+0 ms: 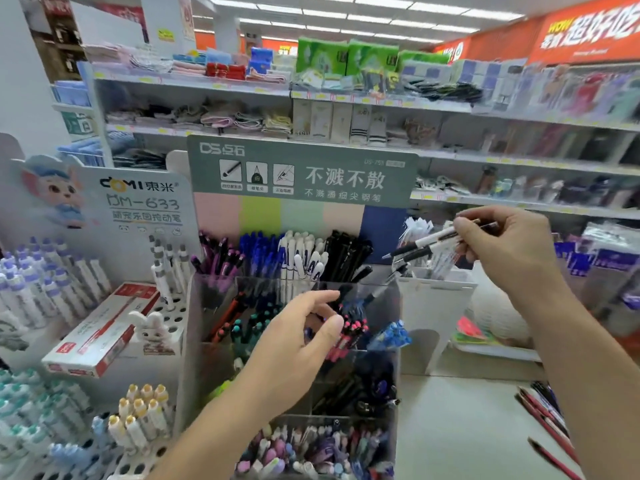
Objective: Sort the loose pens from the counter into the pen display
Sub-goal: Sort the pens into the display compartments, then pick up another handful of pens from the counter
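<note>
The right hand (509, 247) is raised above the white holder (433, 296) at the right of the pen display (298, 341), its fingers (465, 225) curled round a small bunch of pens (436, 242), gripping them at their back ends. The pens stick out leftward and slightly down from the fingers, tips pointing toward the display's rear row; they have white barrels with black grip sections and dark clips, and how many there are is hard to tell. The left hand (298, 344) hovers over the middle clear compartments of the display, fingers loosely bent with thumb and forefinger apart, holding nothing; its fingertips lie just beside a cluster of pink-tipped pens (353, 329). The display is tiered, of clear plastic, packed with purple, blue, white and black pens under a grey-green header card (301, 171). More loose pens (547, 414), red and dark, lie on the bench (460, 427) at the lower right, beside the right forearm.
</note>
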